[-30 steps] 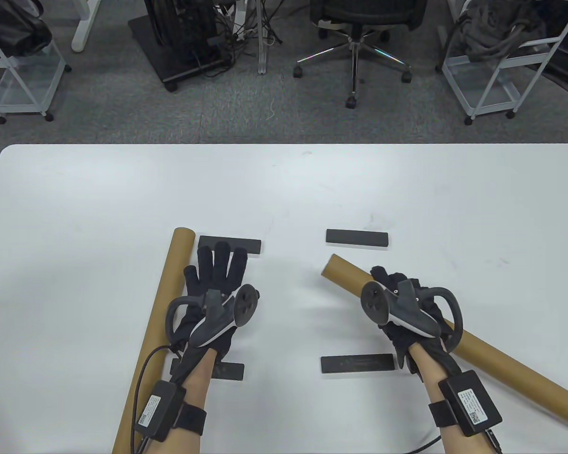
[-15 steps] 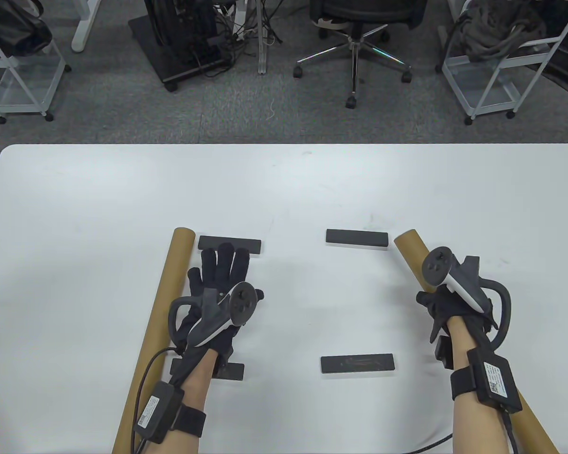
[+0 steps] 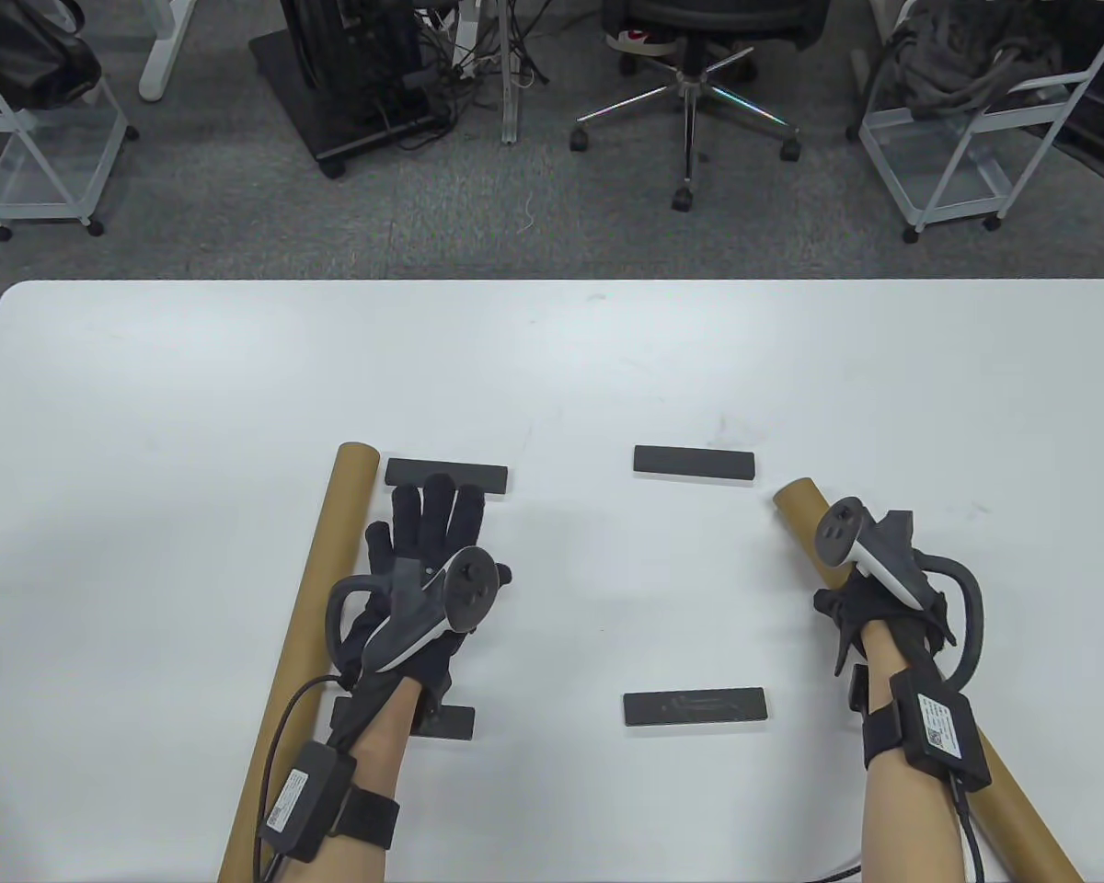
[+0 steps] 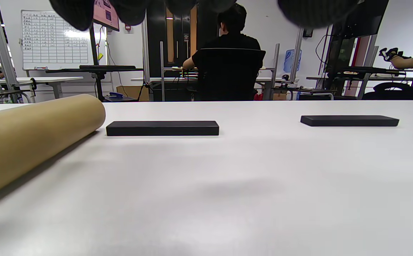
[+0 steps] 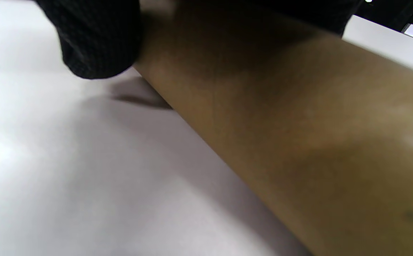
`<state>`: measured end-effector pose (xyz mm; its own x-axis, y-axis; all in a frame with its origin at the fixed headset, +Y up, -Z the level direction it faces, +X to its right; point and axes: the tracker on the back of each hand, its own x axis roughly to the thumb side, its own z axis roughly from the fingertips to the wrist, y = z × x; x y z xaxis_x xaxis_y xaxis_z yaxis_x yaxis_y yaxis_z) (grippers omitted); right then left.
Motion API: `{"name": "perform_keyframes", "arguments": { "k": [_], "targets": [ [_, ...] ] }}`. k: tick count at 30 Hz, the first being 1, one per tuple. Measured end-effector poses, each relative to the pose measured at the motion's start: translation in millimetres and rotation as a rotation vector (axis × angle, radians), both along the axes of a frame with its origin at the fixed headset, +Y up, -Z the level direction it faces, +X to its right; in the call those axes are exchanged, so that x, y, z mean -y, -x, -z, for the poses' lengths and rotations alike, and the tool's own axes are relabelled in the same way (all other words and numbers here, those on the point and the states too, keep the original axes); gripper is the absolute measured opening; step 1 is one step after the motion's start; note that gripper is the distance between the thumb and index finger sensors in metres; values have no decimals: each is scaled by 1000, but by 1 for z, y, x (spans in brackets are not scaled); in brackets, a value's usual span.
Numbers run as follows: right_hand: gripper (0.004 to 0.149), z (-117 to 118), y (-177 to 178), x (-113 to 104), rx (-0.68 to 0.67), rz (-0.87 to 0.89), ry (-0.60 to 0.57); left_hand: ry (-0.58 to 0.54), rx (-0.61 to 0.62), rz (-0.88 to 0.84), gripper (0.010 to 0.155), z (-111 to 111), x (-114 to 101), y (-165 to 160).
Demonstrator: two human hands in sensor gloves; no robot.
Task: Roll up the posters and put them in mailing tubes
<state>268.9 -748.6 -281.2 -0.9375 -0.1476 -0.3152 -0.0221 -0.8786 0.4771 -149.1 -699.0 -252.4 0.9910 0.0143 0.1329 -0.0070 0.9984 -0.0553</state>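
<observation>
1. The left hand [image 3: 423, 561] lies flat on the white table [image 3: 193, 386], fingers straight and spread, grasping nothing.
2. Just to the left of that hand runs the left mailing tube [image 3: 317, 589], a brown cardboard cylinder lying lengthwise from the near table edge toward the far side; the hand is beside it, and contact cannot be told.
3. A black bar weight [image 3: 446, 475] lies just beyond the left hand's fingertips, next to the left tube's far end. Another black bar [image 3: 442, 720] shows partly under the left forearm.
4. The right hand [image 3: 883, 612] is clenched round the right mailing tube [image 3: 802, 508], which slants from the far bar on the right [image 3: 695, 461] back toward the table's near right edge. In the right wrist view a gloved fingertip [image 5: 96, 42] presses against the tube's side, and the tube rests on the table.
5. A fourth black bar [image 3: 695, 706] lies on the table between the two forearms.
6. No poster can be made out on the table.
</observation>
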Motion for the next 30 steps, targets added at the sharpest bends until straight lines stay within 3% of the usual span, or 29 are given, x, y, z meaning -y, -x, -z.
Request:
{"name": "perform_keyframes", "arguments": {
  "k": [7, 14, 19, 24, 26, 27, 29, 30],
  "targets": [
    [93, -2, 3, -6, 4, -13, 4, 13, -7, -16, 82, 1, 0, 2],
    [89, 0, 12, -48, -18, 44, -81, -5, 7, 27, 82, 0, -1, 0],
    [82, -9, 34, -68, -152, 114, -234, -11, 17, 34, 82, -1, -2, -2],
    [71, -27, 59, -67, -318, 134, -393, -46, 29, 45, 80, -3, -2, -3],
    [64, -36, 64, -56, -383, 216, -523, -62, 33, 44, 80, -5, -3, -2],
    [64, -40, 64, -50, -388, 238, -536, -63, 33, 45, 80, -5, -4, -2],
    [64, -40, 64, -48, -402, 257, -418, -70, 34, 61, 80, -5, -4, -3],
    [64, -42, 64, -46, -389, 248, -431, -72, 33, 71, 80, -5, -4, -3]
  ]
}}
